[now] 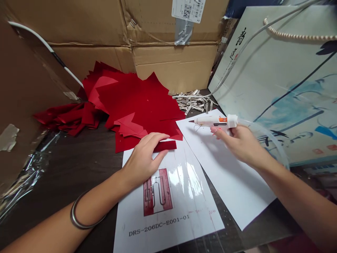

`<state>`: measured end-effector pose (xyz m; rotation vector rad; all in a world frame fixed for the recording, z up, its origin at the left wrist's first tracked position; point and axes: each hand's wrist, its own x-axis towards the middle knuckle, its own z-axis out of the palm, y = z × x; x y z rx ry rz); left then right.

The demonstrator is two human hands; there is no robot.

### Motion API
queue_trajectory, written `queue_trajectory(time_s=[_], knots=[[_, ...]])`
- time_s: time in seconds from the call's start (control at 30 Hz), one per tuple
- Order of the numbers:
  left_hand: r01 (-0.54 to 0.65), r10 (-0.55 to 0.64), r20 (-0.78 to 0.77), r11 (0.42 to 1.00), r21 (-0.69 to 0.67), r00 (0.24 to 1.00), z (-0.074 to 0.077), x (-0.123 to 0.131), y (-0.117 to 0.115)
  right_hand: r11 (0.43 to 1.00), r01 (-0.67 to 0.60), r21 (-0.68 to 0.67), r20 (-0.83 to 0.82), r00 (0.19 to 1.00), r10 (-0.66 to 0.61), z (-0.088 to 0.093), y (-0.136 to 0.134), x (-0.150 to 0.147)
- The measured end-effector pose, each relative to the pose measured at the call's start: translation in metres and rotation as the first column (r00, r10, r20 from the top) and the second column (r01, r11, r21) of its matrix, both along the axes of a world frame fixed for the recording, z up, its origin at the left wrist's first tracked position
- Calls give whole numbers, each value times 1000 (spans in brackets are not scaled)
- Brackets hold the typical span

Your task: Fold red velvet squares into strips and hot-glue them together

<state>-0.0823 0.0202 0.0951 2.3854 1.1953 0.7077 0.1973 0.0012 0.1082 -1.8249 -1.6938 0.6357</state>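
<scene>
My left hand (144, 157) lies flat with its fingers pressed on a folded strip of red fabric (166, 145) at the top of a glossy printed template sheet (168, 207). My right hand (238, 142) grips a white hot glue gun (216, 121), its nozzle pointing left, a little above a plain white sheet (226, 175). The nozzle tip hovers to the right of the red strip, not touching it. A pile of red fabric squares (131, 102) lies just behind my left hand.
Cardboard boxes (158, 42) wall off the back and left. A heap of metal hair clips (193, 101) lies behind the white sheet. A large painted paper bag (284, 77) with a bead handle stands at the right. Crumpled clear plastic (28, 172) lies at the left.
</scene>
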Motion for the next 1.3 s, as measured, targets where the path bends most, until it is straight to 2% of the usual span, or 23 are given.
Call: queue_trajectory(time_s=[0.13, 0.27, 0.4, 0.47, 0.57, 0.63, 0.7, 0.77, 0.87, 1.0, 1.13, 1.3], knots=[[-25, 25, 1, 999, 22, 1000, 1, 1, -2, 998, -37, 59, -71, 997, 41, -19, 15, -4], [-27, 27, -15, 998, 52, 1000, 0, 0, -3, 999, 26, 44, 45, 999, -28, -22, 10, -2], [-58, 50, 68, 992, 115, 996, 1, 1, -4, 1000, -22, 18, 223, 975, 18, -13, -36, 0], [-79, 60, 138, 988, 133, 989, 2, 3, -6, 996, -32, 84, 312, 950, 5, -6, -68, -5], [-100, 70, 255, 989, 105, 964, 2, 9, -13, 973, -89, 212, 256, 966, 33, 7, -96, -25], [-110, 74, 363, 991, 79, 929, -1, 12, -20, 953, -127, 275, 109, 989, 101, 14, -91, -43], [-121, 80, 493, 991, 52, 866, -4, 14, -27, 966, -159, 206, -78, 981, 178, 18, -72, -61], [-125, 81, 581, 992, 35, 809, -7, 14, -32, 969, -203, 138, -259, 937, 234, 18, -50, -75], [-83, 6, 613, 992, 97, 790, -11, 13, -34, 951, -255, 174, -403, 863, 306, 15, -29, -87], [-11, -114, 592, 979, 203, 798, -12, 12, -30, 908, -271, 320, -437, 808, 395, 9, -28, -89], [28, -137, 587, 981, 191, 798, -10, 14, -30, 849, -255, 463, -389, 803, 453, 5, -33, -85], [119, -212, 534, 972, 203, 819, 1, 12, -33, 757, -317, 571, -264, 803, 535, 7, -33, -79]])
